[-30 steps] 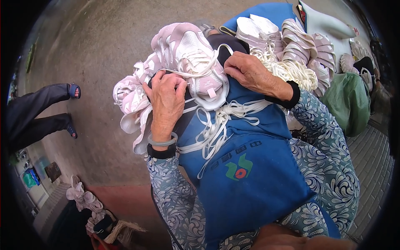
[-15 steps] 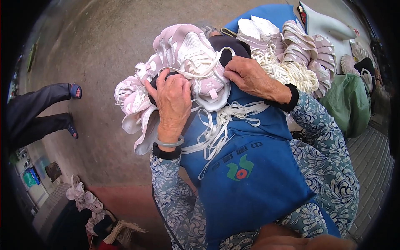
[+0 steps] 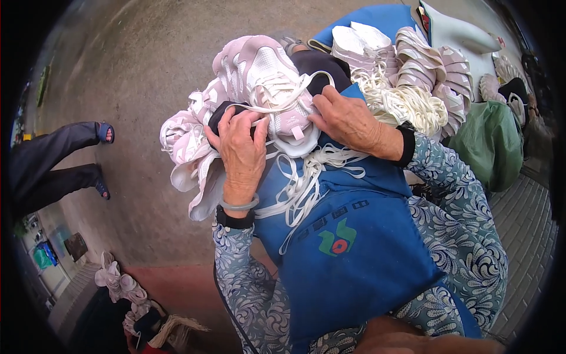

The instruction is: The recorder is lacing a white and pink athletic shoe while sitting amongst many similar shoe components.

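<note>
Left hand (image 3: 242, 150): fingers curled, clamped on the dark collar of a pale pink mesh shoe upper (image 3: 268, 79).
Right hand (image 3: 348, 121): clamped on the upper's other side.
Upper: above blue apron (image 3: 348, 248), white flat laces (image 3: 300, 183) dangling.

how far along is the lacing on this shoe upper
Done: laced pale uppers hang beside the lap. In hand: left hand steadies a pink upper, right hand works its white lace. Left: loose laces on the blue apron, stacked uppers behind.
</note>
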The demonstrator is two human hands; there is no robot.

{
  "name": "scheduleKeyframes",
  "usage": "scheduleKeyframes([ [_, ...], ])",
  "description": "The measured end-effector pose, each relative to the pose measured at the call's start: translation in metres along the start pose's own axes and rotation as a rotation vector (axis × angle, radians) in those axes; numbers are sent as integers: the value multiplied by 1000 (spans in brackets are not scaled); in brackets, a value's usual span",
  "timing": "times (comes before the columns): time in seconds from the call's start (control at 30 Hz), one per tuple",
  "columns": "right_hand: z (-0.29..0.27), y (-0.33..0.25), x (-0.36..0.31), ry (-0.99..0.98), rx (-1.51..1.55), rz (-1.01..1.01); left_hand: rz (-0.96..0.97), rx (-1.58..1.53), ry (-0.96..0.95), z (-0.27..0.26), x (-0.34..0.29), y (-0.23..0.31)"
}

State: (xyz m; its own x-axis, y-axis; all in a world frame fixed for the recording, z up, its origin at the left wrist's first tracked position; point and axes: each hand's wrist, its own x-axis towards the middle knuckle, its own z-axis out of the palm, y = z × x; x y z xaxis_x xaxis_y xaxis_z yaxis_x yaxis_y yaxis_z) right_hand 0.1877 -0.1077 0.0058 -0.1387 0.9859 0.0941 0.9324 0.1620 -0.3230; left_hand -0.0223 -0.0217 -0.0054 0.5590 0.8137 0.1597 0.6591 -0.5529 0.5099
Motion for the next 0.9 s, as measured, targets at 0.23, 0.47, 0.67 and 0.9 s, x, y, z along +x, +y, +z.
scheduleKeyframes([
  [0.23,16,3,2,-50,54,55,73,324,-53,5,-10,20],
  [0.47,2,-2,8,38,149,78,118,205,-95,13,-5,1],
  [0.67,-1,0,16,166,-188,-294,110,203,24,12,0,6],
  [0.9,16,-7,19,79,-455,-434,113,175,62,41,-15,-8],
])
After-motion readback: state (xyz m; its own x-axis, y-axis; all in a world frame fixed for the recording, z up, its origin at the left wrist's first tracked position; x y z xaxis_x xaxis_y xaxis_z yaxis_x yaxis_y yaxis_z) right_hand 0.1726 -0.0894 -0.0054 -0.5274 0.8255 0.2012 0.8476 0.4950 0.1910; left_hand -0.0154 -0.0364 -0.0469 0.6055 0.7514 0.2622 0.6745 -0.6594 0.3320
